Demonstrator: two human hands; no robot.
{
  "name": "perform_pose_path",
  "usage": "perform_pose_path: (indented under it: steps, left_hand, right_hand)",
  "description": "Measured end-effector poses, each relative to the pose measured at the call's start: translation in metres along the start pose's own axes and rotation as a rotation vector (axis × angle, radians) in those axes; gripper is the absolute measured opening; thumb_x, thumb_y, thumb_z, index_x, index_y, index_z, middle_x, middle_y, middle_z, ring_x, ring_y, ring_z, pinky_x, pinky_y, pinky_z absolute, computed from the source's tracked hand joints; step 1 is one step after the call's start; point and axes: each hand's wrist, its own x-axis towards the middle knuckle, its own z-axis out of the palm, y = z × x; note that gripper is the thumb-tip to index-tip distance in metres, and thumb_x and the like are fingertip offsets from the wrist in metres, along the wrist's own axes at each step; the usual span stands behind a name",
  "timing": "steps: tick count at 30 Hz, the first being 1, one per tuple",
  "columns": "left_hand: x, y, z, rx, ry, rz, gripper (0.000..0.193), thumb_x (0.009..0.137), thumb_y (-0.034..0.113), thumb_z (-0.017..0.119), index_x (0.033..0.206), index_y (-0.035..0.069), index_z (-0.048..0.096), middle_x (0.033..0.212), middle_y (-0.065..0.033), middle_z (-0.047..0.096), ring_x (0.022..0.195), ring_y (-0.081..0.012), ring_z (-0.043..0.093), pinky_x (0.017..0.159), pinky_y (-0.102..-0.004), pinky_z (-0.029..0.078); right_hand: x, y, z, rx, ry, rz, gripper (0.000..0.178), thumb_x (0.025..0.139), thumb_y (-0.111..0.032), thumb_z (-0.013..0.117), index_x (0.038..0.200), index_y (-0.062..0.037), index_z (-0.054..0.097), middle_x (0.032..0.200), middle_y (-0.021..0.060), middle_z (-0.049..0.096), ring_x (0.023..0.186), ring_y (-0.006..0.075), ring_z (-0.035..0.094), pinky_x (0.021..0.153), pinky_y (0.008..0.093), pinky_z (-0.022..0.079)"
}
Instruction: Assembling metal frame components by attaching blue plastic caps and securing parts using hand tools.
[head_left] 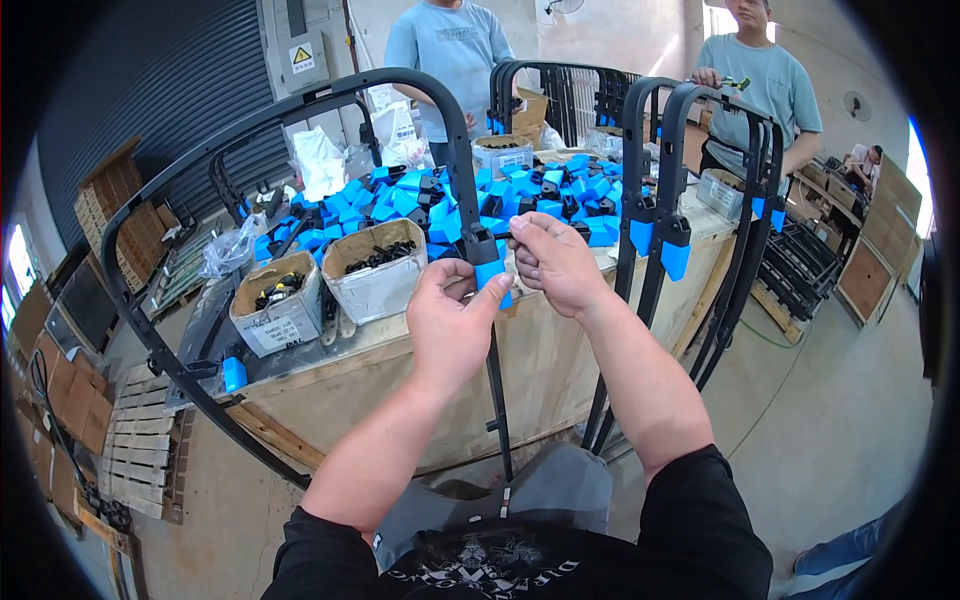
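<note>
Wood-sided table (545,375) in front of me, biggest thing here, well loaded. Black frame (464,170) arches over its near left part, one leg running down right at my hands. More frames (674,200) stand to the right along the table. Two people (455,45) beyond it. On top: pile (400,200) of blue and black pieces; nearer me, open boxes (375,290) with small dark parts (378,257) inside.

My left grip (455,312) is curled on the blue cap (488,275), thumb against its near face, fingers round its left side. My right grip (555,262) has thumb and forefinger drawn together just beside the black bracket (483,247); can't tell whether anything small sits between the tips. Cap is at the frame's near leg, directly below the bracket.

Handling, my guess: frame looks stiff, more awkward than heavy, likely to sway if knocked; best held by the straight leg near the bracket. Cap looks light, hard, smooth, maybe slippery, not very fragile; best pinched across its sides, thumb opposite fingers.
</note>
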Motion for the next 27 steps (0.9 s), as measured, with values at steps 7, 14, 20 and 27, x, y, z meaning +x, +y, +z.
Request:
perform_pose_path:
  steps: [7,14,20,27]
  left_hand:
    - [0.008,-0.002,-0.007,0.111,-0.004,-0.077,0.042,0.083,0.022,0.084,0.101,-0.006,0.058,0.083,-0.0108,0.069,0.073,-0.0119,0.066,0.063,-0.026,0.053]
    - [0.009,0.0,-0.007,-0.044,-0.064,-0.137,0.043,0.084,0.024,0.084,0.101,-0.004,0.056,0.08,-0.0102,0.068,0.07,-0.0114,0.066,0.057,-0.0267,0.053]
    - [0.016,-0.016,-0.01,-0.182,-0.086,-0.096,0.036,0.087,0.019,0.082,0.098,0.0,0.053,0.08,-0.006,0.064,0.066,-0.0114,0.063,0.055,-0.0271,0.055]
    - [0.012,-0.011,-0.005,-0.196,-0.09,-0.131,0.041,0.085,0.022,0.084,0.097,-0.001,0.053,0.08,-0.0079,0.065,0.065,-0.0114,0.064,0.052,-0.0262,0.054]
  right_hand:
    - [0.013,0.003,-0.008,0.12,-0.09,0.073,0.024,0.103,-0.032,0.059,0.09,-0.0118,0.053,0.061,-0.0077,0.038,0.048,0.0031,0.032,0.043,0.02,0.025]
    - [0.015,0.002,-0.004,0.141,-0.09,0.122,0.026,0.104,-0.035,0.056,0.088,-0.0148,0.052,0.059,-0.0077,0.035,0.048,0.0044,0.031,0.043,0.0209,0.024]
    - [0.009,-0.003,0.013,0.097,-0.088,0.208,0.033,0.104,-0.04,0.055,0.084,-0.0137,0.053,0.056,-0.0075,0.035,0.045,0.004,0.032,0.041,0.0213,0.024]
    - [0.016,-0.016,0.027,-0.759,0.188,0.039,0.049,0.105,-0.047,0.046,0.087,-0.0036,0.06,0.06,-0.0014,0.049,0.053,0.0128,0.043,0.05,0.0314,0.036]
